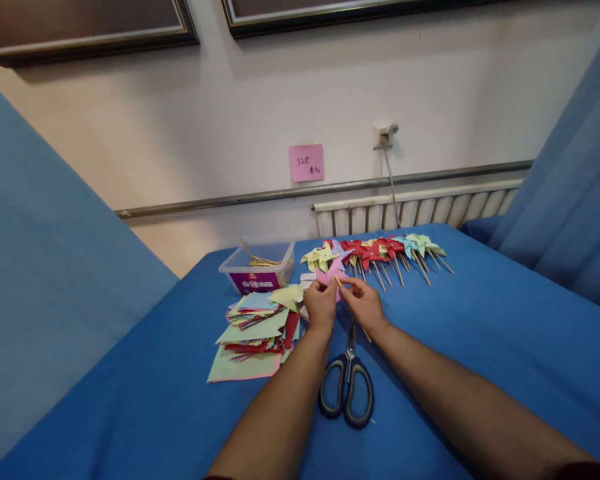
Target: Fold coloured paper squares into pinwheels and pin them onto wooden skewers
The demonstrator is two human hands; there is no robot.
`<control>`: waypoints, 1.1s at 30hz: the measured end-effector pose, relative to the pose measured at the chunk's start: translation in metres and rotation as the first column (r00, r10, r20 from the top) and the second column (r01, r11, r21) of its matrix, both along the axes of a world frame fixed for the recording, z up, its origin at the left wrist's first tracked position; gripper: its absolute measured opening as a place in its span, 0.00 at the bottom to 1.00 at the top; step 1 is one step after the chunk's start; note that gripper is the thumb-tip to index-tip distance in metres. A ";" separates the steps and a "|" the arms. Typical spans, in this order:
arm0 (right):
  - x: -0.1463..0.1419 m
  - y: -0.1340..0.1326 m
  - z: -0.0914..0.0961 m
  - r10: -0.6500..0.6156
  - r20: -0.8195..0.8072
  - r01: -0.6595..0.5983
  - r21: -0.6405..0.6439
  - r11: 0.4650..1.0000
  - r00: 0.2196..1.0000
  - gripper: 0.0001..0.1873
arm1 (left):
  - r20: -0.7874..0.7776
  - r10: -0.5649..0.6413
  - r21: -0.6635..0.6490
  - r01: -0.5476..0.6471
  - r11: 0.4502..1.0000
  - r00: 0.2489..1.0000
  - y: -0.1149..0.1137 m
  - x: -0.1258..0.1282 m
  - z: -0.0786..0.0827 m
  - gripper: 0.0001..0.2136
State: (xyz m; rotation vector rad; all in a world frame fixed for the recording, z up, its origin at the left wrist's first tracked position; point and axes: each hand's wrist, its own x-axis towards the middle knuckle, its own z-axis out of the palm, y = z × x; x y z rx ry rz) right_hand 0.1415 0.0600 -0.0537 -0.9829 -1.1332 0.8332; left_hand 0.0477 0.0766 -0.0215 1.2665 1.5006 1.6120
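Observation:
A pink paper pinwheel [334,268] is held up over the middle of the table. My left hand [321,307] is closed on its paper from the left. In my right hand [365,303] is a thin wooden stick [338,282], pinched with its tip against the pinwheel; its other end shows below the palm. Whether stick and paper are joined cannot be made out. Just below my hands lie dark-handled scissors [349,380], blades pointing away from me. Left of my left hand is a stack of coloured paper pieces [253,330].
Behind the paper stands a clear plastic box [260,267] with sticks in it. Several finished pinwheels [380,252] lie in a row at the back right of the blue-covered table [460,313]. A radiator [410,207] runs along the wall; blue curtains [40,267] hang at both sides.

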 end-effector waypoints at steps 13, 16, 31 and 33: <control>0.001 0.000 0.002 0.045 -0.059 -0.047 -0.041 0.998 0.997 0.20 | -0.017 0.003 0.005 -0.003 1.000 1.000 0.001 0.000 -0.002 0.10; 0.002 -0.002 0.004 0.058 -0.083 -0.062 -0.047 0.997 0.995 0.20 | -0.019 -0.001 0.009 0.001 1.000 1.000 0.002 0.001 -0.002 0.10; 0.003 0.000 0.003 0.073 -0.081 -0.077 -0.047 0.996 0.994 0.20 | -0.025 0.006 0.008 -0.006 1.000 1.000 0.004 0.000 -0.006 0.10; 0.003 0.000 0.001 0.066 -0.077 -0.070 -0.043 0.997 0.995 0.20 | -0.025 0.004 0.008 -0.004 1.000 1.000 0.005 0.000 -0.007 0.10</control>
